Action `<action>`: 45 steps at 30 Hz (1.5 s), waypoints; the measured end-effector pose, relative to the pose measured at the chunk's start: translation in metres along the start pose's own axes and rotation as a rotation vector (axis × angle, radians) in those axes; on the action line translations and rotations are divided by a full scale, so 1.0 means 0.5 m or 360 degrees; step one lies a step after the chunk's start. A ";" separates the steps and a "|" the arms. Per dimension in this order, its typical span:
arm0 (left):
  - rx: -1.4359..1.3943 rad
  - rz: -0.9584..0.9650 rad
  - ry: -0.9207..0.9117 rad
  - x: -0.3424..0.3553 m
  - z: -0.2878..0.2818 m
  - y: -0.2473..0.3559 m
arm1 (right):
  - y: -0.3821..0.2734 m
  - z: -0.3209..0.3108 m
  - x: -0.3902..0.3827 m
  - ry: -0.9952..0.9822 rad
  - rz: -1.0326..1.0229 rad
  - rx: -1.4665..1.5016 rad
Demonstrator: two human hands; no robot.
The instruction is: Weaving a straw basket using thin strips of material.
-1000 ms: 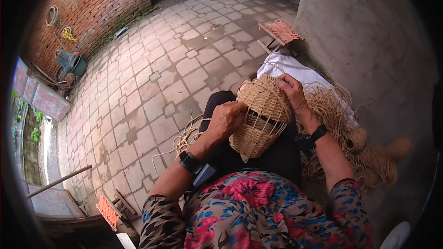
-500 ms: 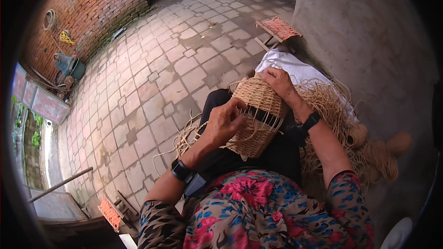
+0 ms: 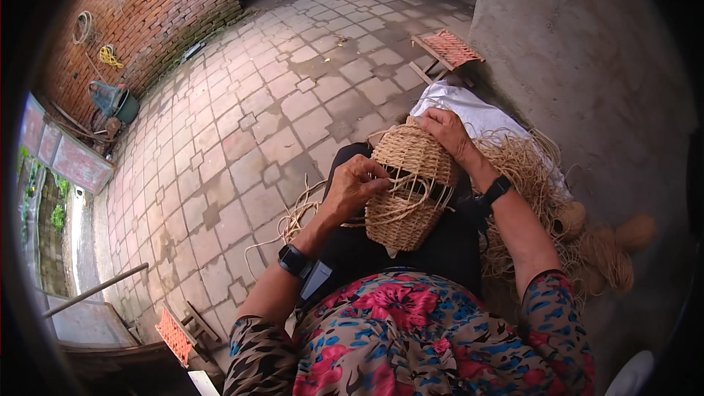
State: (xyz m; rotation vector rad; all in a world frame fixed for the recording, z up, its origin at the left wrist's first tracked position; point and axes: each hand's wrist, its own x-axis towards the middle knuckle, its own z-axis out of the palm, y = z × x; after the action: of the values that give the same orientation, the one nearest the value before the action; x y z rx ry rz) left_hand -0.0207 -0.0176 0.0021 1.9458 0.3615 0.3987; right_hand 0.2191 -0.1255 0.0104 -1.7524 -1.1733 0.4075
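Note:
A half-woven straw basket [image 3: 407, 231] lies across my lap, with a band of bare upright stakes between its two woven parts. My left hand [image 3: 357, 187] is closed in a pinch at the left side of that band, on a straw cord [image 3: 400, 209] that loops over the lower woven part. At the far end of the basket, my right hand [image 3: 446, 132] grips the rim; its fingertips are partly hidden. Loose cord ends [image 3: 297, 216] trail out to the left of my knee.
A heap of straw cord [image 3: 513, 176] and several wound balls [image 3: 634, 232] lie to my right, partly on a white sack [image 3: 469, 106]. A folding stool [image 3: 449, 49] stands beyond it by the wall. Another stool [image 3: 176, 334] is at lower left on the paving.
My left hand has shifted slightly, and the cord now loops across the bare stakes. My right hand keeps its place on the basket's far end.

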 end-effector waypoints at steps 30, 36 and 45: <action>0.0349 -0.0694 0.1284 -0.332 -0.661 -0.267 | 0.024 0.010 0.029 -0.0114 -0.0170 -0.0185; 0.0163 -0.0448 -0.0177 -0.083 -0.226 -0.049 | 0.017 0.009 0.027 -0.0106 -0.0075 -0.0242; 0.1241 0.0318 -0.0258 -0.045 -0.162 -0.068 | 0.040 0.002 0.029 -0.0078 -0.0075 -0.0224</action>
State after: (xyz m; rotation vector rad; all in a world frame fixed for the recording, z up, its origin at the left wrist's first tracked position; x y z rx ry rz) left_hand -0.0786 0.0525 -0.0012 2.7711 0.2303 0.2358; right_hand 0.2359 -0.1146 -0.0036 -1.8404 -1.3030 0.3485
